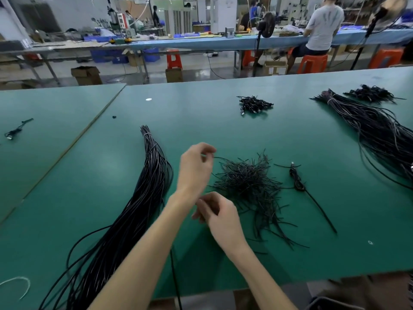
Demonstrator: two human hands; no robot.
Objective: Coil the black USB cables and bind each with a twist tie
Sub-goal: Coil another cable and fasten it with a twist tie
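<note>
Twist tie (218,157): pinched at one end by the left grip (195,167); its free length runs right into the pile of ties (250,186).
Left grip: raised over the bench (223,130), thumb and forefinger pressed together on the tie, the other fingers curled.
Right grip (220,217): nearer the body, just beside the left wrist, fingers curled inward; whether it holds anything cannot be told.
Single cable (175,276): runs from under the left forearm down past the bench's near edge.
USB cables: one long black bundle (143,209) lies left of the hands, banded near its far end; a second bundle (375,130) lies well apart at the right.
Coiled cable (296,177): just right of the pile, its tail trailing toward the near edge.
Small heaps of coils (254,105): at the far middle and far right of the bench.
Containers: cardboard boxes (86,74) on the floor and blue bins (152,55) under the far table; their contents cannot be seen.
Bench: green-topped, meeting a second green top at the left, where a lone cable (15,130) lies.
Room: a workshop; a seated person (321,25) on an orange stool (312,62) faces a long blue-topped table.
</note>
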